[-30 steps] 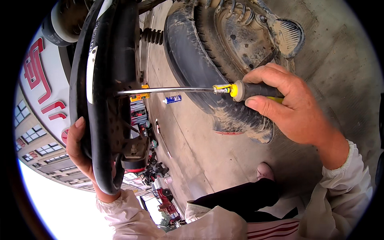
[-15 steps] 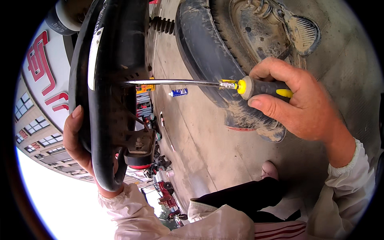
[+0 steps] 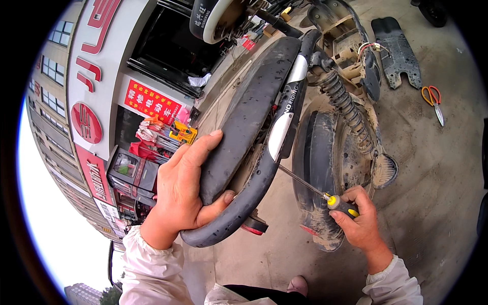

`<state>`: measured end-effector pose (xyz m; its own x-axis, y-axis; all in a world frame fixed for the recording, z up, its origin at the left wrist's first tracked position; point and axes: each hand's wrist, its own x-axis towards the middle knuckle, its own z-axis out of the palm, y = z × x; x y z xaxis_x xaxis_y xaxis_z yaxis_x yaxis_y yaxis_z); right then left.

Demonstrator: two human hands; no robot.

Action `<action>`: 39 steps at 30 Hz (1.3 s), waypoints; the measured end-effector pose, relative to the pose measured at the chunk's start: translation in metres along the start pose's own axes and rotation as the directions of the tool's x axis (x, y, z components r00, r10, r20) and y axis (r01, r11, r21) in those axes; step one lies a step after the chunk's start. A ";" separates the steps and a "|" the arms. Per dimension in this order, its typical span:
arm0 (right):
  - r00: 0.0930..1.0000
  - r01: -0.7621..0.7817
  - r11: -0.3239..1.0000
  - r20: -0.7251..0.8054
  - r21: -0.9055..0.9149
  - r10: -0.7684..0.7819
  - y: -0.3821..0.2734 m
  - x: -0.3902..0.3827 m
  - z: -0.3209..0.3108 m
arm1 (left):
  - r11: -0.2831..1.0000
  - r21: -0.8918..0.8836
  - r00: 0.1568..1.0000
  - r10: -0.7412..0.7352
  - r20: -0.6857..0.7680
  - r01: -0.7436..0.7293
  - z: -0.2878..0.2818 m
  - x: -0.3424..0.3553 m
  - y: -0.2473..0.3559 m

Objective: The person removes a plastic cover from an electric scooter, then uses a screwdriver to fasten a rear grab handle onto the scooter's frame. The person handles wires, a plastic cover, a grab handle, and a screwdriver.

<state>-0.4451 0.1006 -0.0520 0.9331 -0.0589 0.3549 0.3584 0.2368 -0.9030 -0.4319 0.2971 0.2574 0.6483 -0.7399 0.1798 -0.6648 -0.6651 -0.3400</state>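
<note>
Above concrete ground, the left hand clasps a black seat; the right hand grips a screwdriver, tip behind the grab rail.

A black seat slants from upper centre to mid-frame, a speckled black grab rail with pale silver inlays curving round its lower end; right of centre, a yellow-and-black screwdriver tilts, its steel shaft pointing up-left, tip hidden behind the rail
</note>
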 end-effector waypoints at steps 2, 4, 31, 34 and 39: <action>1.000 0.010 1.000 0.000 -0.012 -0.010 0.000 0.001 -0.001 | 0.999 0.031 1.000 0.019 0.006 -0.019 -0.001 0.004 0.003; 0.999 0.035 0.998 -0.009 -0.045 -0.036 -0.001 0.001 -0.003 | 0.999 0.023 1.000 0.024 0.012 -0.025 -0.001 0.004 0.002; 0.967 0.246 0.923 0.005 -0.295 -0.256 0.003 0.022 -0.016 | 0.903 -0.374 0.954 -0.111 0.278 0.214 -0.011 0.010 0.011; 0.955 0.283 0.906 0.003 -0.315 -0.297 0.007 0.026 -0.017 | 0.855 -0.445 0.946 -0.143 0.289 0.265 -0.010 0.008 0.013; 0.947 0.306 0.893 0.014 -0.329 -0.320 0.008 0.030 -0.023 | 0.841 -0.470 0.946 -0.139 0.293 0.269 -0.008 0.011 0.014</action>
<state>-0.4138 0.0784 -0.0542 0.7689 -0.1179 0.6284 0.6161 -0.1261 -0.7775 -0.4370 0.2792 0.2617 0.8142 -0.5782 -0.0528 -0.5593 -0.8054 0.1963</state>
